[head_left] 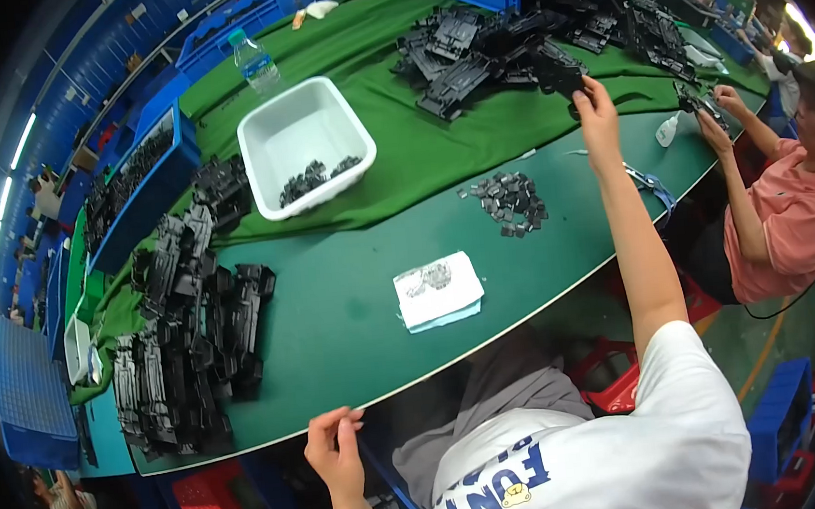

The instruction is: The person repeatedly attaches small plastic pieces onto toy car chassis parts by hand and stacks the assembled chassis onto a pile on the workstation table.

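Note:
My right hand [596, 120] reaches far across the table, its fingers closed on the edge of a black plastic part [558, 73] at the near side of a large heap of black plastic parts [467, 50]. Much of that part blends into the heap behind it. My left hand [336, 455] hovers by the table's front edge with loosely bent fingers apart and nothing in them. Between the two hands lie a white paper with a drawing [440, 288] and a scatter of small black flat pieces [512, 205].
Rows of long black plastic parts [181, 323] stack at the left. A white basin [260, 175] holds small black parts, with a water bottle [255, 62] behind. A co-worker [781, 202] at the right handles a black part near a small white bottle [667, 131] and pliers [652, 185].

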The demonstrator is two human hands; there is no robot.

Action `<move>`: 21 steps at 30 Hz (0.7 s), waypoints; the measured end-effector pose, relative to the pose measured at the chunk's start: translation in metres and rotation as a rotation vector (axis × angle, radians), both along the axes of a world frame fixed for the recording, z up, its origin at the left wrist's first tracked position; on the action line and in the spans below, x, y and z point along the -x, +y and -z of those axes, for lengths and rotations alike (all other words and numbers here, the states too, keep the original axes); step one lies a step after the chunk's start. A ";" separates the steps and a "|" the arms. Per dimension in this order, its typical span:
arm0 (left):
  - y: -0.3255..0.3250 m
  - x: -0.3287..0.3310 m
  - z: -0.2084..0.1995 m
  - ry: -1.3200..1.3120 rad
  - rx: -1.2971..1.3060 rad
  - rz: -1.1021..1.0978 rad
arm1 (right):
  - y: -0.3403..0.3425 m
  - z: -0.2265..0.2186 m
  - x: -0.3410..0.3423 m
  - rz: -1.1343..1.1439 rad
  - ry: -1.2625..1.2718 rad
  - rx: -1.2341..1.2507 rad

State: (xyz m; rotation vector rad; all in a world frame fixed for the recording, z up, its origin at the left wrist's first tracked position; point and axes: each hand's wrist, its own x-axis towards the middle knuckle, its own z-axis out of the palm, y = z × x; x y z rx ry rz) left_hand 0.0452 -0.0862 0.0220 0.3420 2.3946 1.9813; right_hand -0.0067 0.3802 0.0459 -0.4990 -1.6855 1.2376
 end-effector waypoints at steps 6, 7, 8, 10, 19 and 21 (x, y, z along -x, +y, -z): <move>0.067 0.009 -0.022 -0.434 -0.595 0.702 | -0.150 -0.039 -0.066 -0.754 0.041 -0.476; 0.078 0.006 -0.028 -0.521 -0.754 0.743 | -0.168 -0.038 -0.073 -0.888 -0.048 -0.731; 0.081 0.006 -0.021 -0.564 -0.840 0.750 | -0.196 -0.061 -0.079 -1.262 -0.508 0.072; 0.091 -0.001 -0.024 -0.724 -1.098 0.729 | -0.201 -0.035 -0.085 -1.368 -0.244 -0.757; 0.088 0.001 -0.016 -0.537 -0.826 0.330 | -0.115 0.014 0.004 -0.470 -0.496 -0.700; 0.089 0.004 -0.009 -0.507 -0.809 0.299 | -0.115 0.023 0.022 -0.301 -0.603 -0.874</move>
